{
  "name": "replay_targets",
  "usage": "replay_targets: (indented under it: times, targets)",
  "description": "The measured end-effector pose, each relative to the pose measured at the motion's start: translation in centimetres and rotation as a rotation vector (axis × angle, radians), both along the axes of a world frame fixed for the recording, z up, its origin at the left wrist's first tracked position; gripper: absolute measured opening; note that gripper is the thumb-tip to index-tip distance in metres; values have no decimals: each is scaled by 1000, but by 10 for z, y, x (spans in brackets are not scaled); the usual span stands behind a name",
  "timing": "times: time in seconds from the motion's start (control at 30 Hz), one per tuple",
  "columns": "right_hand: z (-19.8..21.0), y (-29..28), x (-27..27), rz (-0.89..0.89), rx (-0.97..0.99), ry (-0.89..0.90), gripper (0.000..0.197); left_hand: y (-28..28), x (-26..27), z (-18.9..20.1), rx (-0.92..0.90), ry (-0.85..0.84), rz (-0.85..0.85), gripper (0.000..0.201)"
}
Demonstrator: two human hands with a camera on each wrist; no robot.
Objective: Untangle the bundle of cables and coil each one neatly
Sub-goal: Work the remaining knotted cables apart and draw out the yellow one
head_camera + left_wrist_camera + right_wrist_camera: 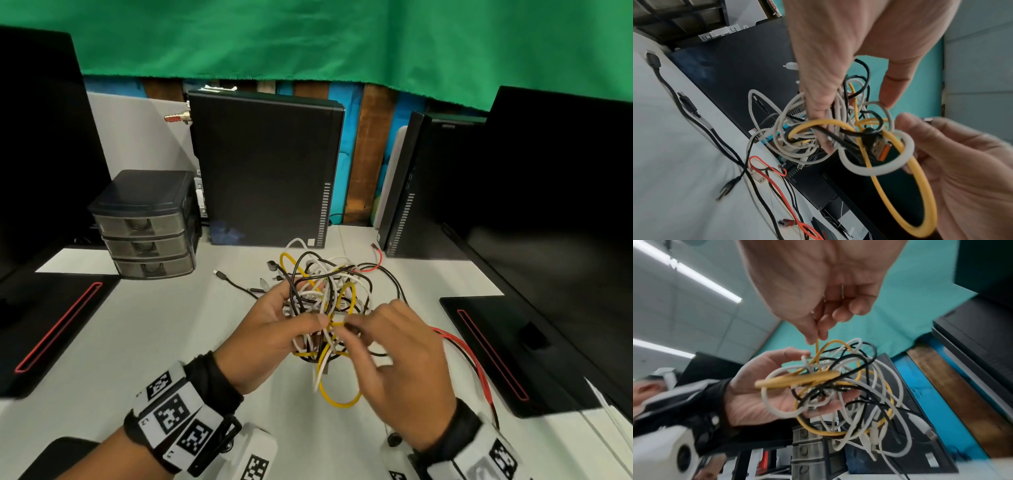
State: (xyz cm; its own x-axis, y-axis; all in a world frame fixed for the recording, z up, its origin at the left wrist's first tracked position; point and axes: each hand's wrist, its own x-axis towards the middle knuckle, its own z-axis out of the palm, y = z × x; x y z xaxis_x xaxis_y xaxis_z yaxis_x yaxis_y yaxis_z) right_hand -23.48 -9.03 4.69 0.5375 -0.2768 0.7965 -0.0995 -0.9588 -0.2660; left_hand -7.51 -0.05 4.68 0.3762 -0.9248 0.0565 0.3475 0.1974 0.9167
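Note:
A tangled cable bundle (329,294) of white, black and yellow cables is lifted above the white desk (164,335). My left hand (291,318) grips the bundle from the left, with its fingers threaded into the loops (828,105). My right hand (346,323) pinches a strand of the yellow cable (817,344) between thumb and forefinger (813,332), right above the bundle (838,386). A big yellow loop (339,401) hangs below both hands (906,186). A thick white loop (875,170) and an orange USB plug (882,149) sit near the right hand (962,162).
A red cable (474,359) and black cables (236,286) trail from the bundle onto the desk. A small drawer unit (150,236) stands at the left and a black computer tower (267,164) behind. Monitors with black bases (513,349) flank both sides.

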Motion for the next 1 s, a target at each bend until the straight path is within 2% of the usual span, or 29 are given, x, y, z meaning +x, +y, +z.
replay_targets:
  times: [0.1,0.17,0.23,0.3,0.33,0.43,0.5,0.57,0.6,0.7,0.73,0.77,0.87,0.97,1.0]
  targets:
    - [-4,14,3,5,-179,96,8,0,-4,-2,1,46,-7,44]
    - [-5,19,5,-20,-196,144,9,0,-6,-2,-2,48,2,48]
    - [0,20,2,72,-73,117,14,0,-7,0,-8,64,4,46]
    - [9,15,-3,193,157,-22,21,1,-5,3,-19,146,-33,45]
    - [13,11,-6,196,219,-98,20,2,-3,4,-22,183,-56,46]
    - [17,-10,-7,-12,249,-184,20,3,1,5,-26,254,-126,49]
    - [13,-23,-6,-103,329,-150,17,4,1,5,-21,302,-159,48]
    - [8,-34,-6,-71,467,-51,10,4,1,4,-17,314,-181,47]
    - [7,-38,-7,-25,537,11,15,4,1,4,-15,316,-183,48]
    - [7,-43,-8,144,677,142,49,5,2,3,5,307,-182,51]
    - [6,-43,-7,183,710,174,53,5,2,3,18,299,-186,55]
    - [4,-43,-5,214,738,193,50,6,3,3,33,289,-191,58]
    - [-4,-43,-1,250,832,174,17,6,3,1,72,261,-204,52]
    - [-8,-44,-2,301,869,233,27,7,2,1,93,176,-194,39]
    - [-9,-44,-2,318,875,257,25,7,2,1,102,142,-193,38]
